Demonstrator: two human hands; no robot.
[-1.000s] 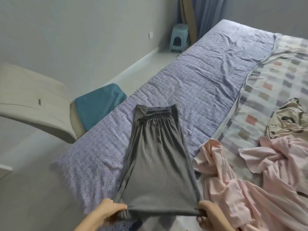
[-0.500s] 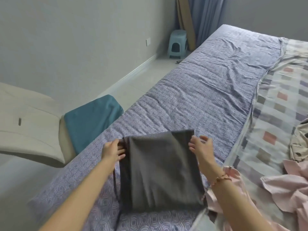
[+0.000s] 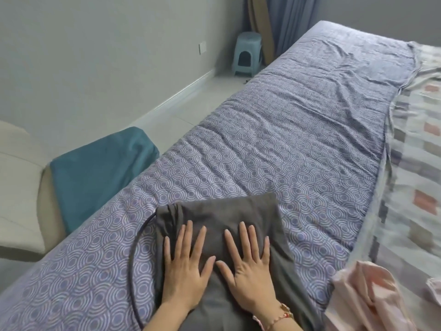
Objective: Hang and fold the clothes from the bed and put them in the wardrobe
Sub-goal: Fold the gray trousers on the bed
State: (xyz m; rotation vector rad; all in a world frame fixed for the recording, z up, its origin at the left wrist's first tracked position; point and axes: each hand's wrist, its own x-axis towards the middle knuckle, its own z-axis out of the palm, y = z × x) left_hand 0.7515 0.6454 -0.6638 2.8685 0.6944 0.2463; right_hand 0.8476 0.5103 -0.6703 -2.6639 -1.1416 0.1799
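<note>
Grey trousers (image 3: 238, 209), folded in half, lie on the purple patterned bed cover (image 3: 286, 144) near the front. My left hand (image 3: 185, 261) and my right hand (image 3: 248, 263) press flat on the folded trousers side by side, fingers straight and spread. A dark drawstring loop (image 3: 133, 259) sticks out on the left of the fold. A pink garment (image 3: 367, 292) lies crumpled at the lower right of the bed.
A checked sheet (image 3: 420, 163) covers the bed's right part. A beige chair (image 3: 21, 187) with a teal cushion (image 3: 100, 168) stands close to the bed's left side. A light blue stool (image 3: 247, 53) and curtains (image 3: 288, 22) are at the far wall.
The trousers were folded in half away from me. Both hands let go of the fabric's edge and came back to lie flat on the fold.
</note>
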